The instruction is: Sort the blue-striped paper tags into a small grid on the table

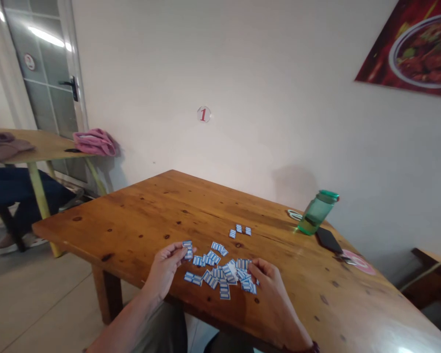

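Between the thumb and fingers of my left hand (167, 264) is a small blue-and-white card (187, 249), lifted just over the table. At the right side of a loose pile of similar cards (220, 277), my right hand (270, 279) is closed, pinching the edge of another blue-and-white card (243, 264). The pile's cards overlap at various angles, and their print is too small to read. Farther back, 3 small pieces (238, 229) of the same pattern lie apart from the pile.
The wooden table (132, 211) meets a white wall. Toward its right side stand a green bottle (318, 213), a dark phone (329, 240), a white coiled cord (294, 214), and a pink round item (358, 262). A person's legs show under another table (51, 142) at left.
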